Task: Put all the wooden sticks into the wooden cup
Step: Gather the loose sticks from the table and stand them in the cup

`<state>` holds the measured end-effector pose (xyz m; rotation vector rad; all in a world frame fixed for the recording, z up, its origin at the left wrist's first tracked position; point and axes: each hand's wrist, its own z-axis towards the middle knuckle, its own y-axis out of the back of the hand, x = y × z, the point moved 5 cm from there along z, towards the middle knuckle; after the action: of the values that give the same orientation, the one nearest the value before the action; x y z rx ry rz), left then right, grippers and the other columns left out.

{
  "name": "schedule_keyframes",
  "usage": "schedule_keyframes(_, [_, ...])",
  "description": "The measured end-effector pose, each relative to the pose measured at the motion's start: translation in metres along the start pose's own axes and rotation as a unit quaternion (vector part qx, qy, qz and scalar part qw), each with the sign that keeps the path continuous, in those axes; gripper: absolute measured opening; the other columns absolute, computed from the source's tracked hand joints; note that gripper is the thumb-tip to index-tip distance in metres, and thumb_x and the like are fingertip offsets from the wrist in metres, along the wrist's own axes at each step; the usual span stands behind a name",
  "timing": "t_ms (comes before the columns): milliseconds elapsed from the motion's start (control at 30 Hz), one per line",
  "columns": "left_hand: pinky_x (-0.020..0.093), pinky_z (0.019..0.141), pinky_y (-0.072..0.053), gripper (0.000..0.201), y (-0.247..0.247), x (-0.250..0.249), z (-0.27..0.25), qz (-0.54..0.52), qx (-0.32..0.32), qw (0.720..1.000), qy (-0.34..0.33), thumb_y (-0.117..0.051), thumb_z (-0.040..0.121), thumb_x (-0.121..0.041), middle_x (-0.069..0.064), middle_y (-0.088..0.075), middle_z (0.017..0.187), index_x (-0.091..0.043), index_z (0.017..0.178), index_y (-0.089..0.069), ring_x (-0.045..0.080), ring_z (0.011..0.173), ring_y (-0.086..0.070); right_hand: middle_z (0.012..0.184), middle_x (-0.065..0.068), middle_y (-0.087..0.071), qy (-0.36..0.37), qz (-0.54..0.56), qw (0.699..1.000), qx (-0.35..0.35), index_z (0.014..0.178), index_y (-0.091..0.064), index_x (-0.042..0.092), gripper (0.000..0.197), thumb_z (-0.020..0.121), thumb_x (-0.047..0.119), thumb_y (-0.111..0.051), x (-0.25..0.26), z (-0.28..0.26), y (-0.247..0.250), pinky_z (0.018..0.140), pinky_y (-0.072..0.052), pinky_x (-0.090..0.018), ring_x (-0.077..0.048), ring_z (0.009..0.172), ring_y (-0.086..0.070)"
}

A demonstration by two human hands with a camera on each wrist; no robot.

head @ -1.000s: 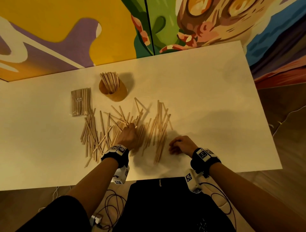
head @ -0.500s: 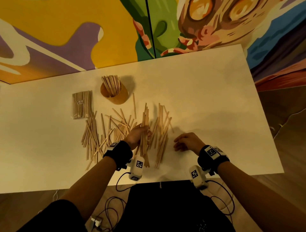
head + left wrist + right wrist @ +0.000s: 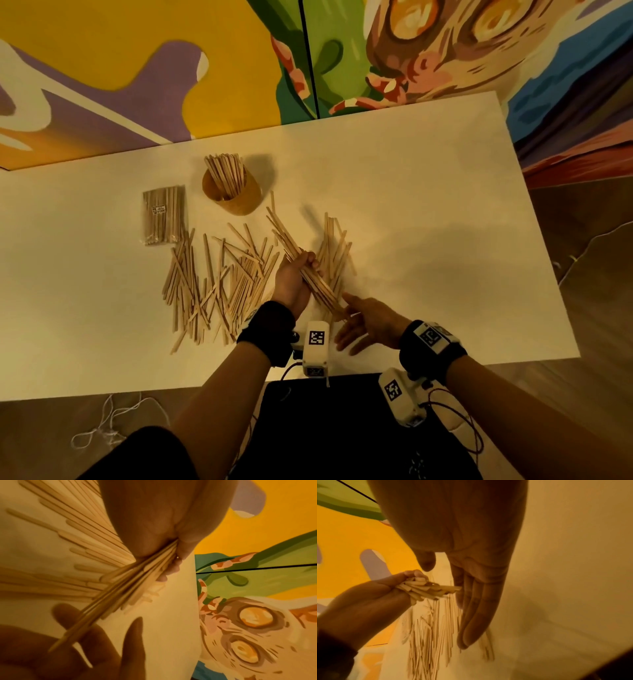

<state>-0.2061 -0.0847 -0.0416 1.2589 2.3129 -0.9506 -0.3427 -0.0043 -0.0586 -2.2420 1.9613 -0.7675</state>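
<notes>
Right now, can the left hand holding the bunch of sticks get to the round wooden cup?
Probably yes. The left hand grips a bunch of flat wooden sticks, and the round wooden cup stands just beyond it. Only loose sticks lie flat between, so nothing tall blocks it.

Loose pale wooden sticks (image 3: 219, 284) litter the white table (image 3: 428, 212) near and left of my hands. The round wooden cup (image 3: 236, 195) stands beyond them, a wrapped stick packet (image 3: 163, 214) left of it. Right of the scatter, the tabletop lies bare.
</notes>
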Motion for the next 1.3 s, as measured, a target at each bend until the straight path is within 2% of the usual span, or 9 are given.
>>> schedule_keyframes(133, [0.027, 0.059, -0.041, 0.022, -0.005, 0.003, -0.005, -0.032, -0.018, 0.999, -0.039, -0.036, 0.096, 0.001, 0.000, -0.048, 0.067, -0.015, 0.083, -0.040, 0.012, 0.056, -0.046, 0.075, -0.020, -0.067, -0.011, 0.107, 0.994, -0.003, 0.100, -0.059, -0.004, 0.060, 0.101, 0.049, -0.031, -0.001, 0.003, -0.010, 0.061, -0.056, -0.038, -0.031, 0.066, -0.067])
schedule_keyframes(300, [0.024, 0.051, -0.041, 0.023, -0.012, 0.011, -0.013, -0.026, -0.030, 0.997, -0.059, -0.037, 0.090, 0.006, 0.000, -0.045, 0.060, -0.013, 0.079, -0.041, 0.012, 0.050, -0.042, 0.090, -0.025, -0.068, 0.021, 0.168, 0.984, 0.054, 0.102, -0.060, -0.006, 0.054, 0.102, 0.039, -0.031, 0.009, 0.006, -0.023, 0.078, -0.055, -0.038, -0.034, 0.082, -0.069])
schedule_keyframes(400, [0.023, 0.047, -0.035, 0.025, -0.018, 0.012, -0.019, -0.035, -0.042, 0.996, -0.067, -0.033, 0.085, 0.008, -0.002, -0.037, 0.054, -0.014, 0.074, -0.039, 0.012, 0.045, -0.034, 0.095, -0.022, -0.067, 0.053, 0.214, 0.974, 0.059, 0.113, -0.058, -0.005, 0.046, 0.103, 0.032, -0.033, 0.017, 0.007, -0.027, 0.079, -0.055, -0.043, -0.033, 0.082, -0.069])
schedule_keyframes(533, [0.023, 0.043, -0.027, 0.021, -0.024, 0.006, -0.025, -0.049, -0.051, 0.993, -0.091, -0.033, 0.078, 0.003, -0.004, -0.031, 0.052, -0.015, 0.069, -0.039, 0.011, 0.043, -0.025, 0.092, -0.019, -0.066, 0.061, 0.250, 0.965, 0.041, 0.101, -0.060, 0.000, 0.040, 0.102, 0.034, -0.039, 0.021, 0.007, -0.025, 0.077, -0.056, -0.046, -0.031, 0.081, -0.068])
schedule_keyframes(633, [0.023, 0.042, -0.022, 0.013, -0.028, -0.002, -0.025, -0.042, -0.038, 0.993, -0.108, -0.044, 0.068, -0.007, -0.006, -0.026, 0.050, -0.018, 0.067, -0.038, 0.010, 0.042, -0.021, 0.085, -0.022, -0.069, 0.047, 0.219, 0.973, 0.063, 0.089, -0.061, 0.001, 0.044, 0.100, 0.039, -0.041, 0.019, 0.002, -0.026, 0.072, -0.057, -0.042, -0.034, 0.078, -0.071])
schedule_keyframes(800, [0.025, 0.043, -0.022, 0.030, -0.030, -0.003, -0.025, 0.022, -0.030, 0.995, -0.097, -0.056, 0.079, -0.013, -0.001, -0.025, 0.051, -0.020, 0.061, -0.033, 0.013, 0.042, -0.019, 0.094, -0.027, -0.070, 0.052, 0.161, 0.982, 0.088, 0.103, -0.063, -0.007, 0.058, 0.101, 0.043, -0.035, 0.028, -0.009, -0.016, 0.078, -0.057, -0.038, -0.035, 0.086, -0.071])
schedule_keyframes(1033, [0.026, 0.044, -0.024, 0.045, -0.034, -0.002, -0.036, 0.109, 0.018, 0.991, -0.076, -0.057, 0.095, -0.022, 0.000, -0.028, 0.049, -0.019, 0.055, -0.036, 0.015, 0.041, -0.022, 0.113, -0.031, -0.062, 0.034, 0.084, 0.988, 0.128, 0.122, -0.055, -0.009, 0.068, 0.100, 0.051, -0.032, 0.028, -0.013, -0.016, 0.089, -0.053, -0.039, -0.040, 0.105, -0.064])
schedule_keyframes(1167, [0.027, 0.045, -0.027, 0.045, -0.030, 0.000, -0.042, 0.179, 0.043, 0.981, -0.056, -0.054, 0.098, -0.027, 0.002, -0.028, 0.051, -0.017, 0.058, -0.036, 0.016, 0.043, -0.024, 0.105, -0.027, -0.067, 0.032, -0.022, 0.997, 0.064, 0.120, -0.057, -0.007, 0.063, 0.099, 0.049, -0.037, 0.030, -0.014, -0.004, 0.080, -0.054, -0.039, -0.038, 0.099, -0.066])
schedule_keyframes(1300, [0.025, 0.044, -0.032, 0.042, -0.019, 0.009, -0.050, 0.268, 0.078, 0.960, -0.009, -0.054, 0.098, -0.032, -0.001, -0.033, 0.051, -0.019, 0.059, -0.043, 0.014, 0.042, -0.030, 0.103, -0.025, -0.071, 0.099, -0.151, 0.983, -0.031, 0.114, -0.062, -0.004, 0.057, 0.100, 0.046, -0.040, 0.059, -0.020, 0.029, 0.075, -0.054, -0.036, -0.039, 0.093, -0.068])
